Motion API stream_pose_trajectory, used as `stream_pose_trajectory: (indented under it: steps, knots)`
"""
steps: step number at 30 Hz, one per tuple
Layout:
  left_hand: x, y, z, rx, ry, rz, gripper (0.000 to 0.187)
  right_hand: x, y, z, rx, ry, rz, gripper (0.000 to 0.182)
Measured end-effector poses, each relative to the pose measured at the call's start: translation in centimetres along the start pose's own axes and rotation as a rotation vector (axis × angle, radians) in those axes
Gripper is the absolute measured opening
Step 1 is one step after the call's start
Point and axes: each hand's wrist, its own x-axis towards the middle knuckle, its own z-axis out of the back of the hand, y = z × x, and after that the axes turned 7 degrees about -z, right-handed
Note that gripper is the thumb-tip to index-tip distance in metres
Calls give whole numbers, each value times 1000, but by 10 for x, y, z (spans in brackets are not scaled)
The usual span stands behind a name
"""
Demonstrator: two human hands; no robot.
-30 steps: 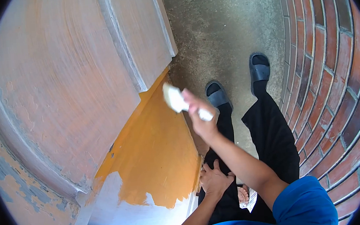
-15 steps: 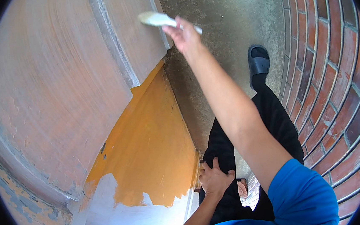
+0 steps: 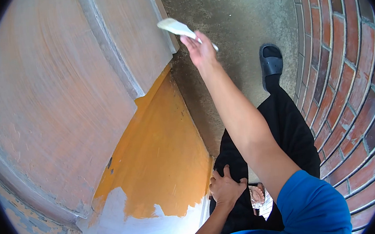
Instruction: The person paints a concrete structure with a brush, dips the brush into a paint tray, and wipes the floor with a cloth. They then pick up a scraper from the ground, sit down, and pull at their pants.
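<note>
My right hand [image 3: 201,50] is stretched far forward, its fingers wrapped round the handle of a paintbrush [image 3: 175,27]. The brush is white with pale bristles pointing left, and in this view it overlaps the edge of the grey-pink washed panel [image 3: 138,36]. On my thigh, over the black trousers [image 3: 286,126], lies my left hand [image 3: 227,189] with its fingers spread and nothing in it. Left of that hand is an orange-yellow painted surface [image 3: 155,151], which ends in a ragged line against a white area [image 3: 139,230].
A large streaky grey-pink panel [image 3: 51,93] with raised trim fills the left. Peeling paint [image 3: 36,224] shows at lower left. A red brick wall [image 3: 342,99] runs along the right. My foot in a dark slide sandal [image 3: 272,65] stands on the concrete floor [image 3: 227,11].
My right hand and the paintbrush have moved slightly right and back toward me, the bristles now near the panel's edge. The view has shifted a little; my left hand stays on the thigh.
</note>
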Motion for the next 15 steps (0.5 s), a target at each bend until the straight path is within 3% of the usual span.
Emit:
stream_pose_trajectory:
  steps: [3,7,9,12,15]
  knots:
    - [0,-1,6,-53,81,37,74,14,-14,3,-63,-122,-29,26]
    - [3,-2,12,-42,93,36,75,-20,-36,115,14,-269,-159,26]
    - [4,-3,16,-42,102,30,75,-60,-38,141,-154,-424,-230,22]
    - [3,-2,15,-30,83,28,75,-81,-33,135,-19,-436,-65,16]
    - [3,-1,13,-5,95,28,75,-76,-17,52,85,-178,-21,17]
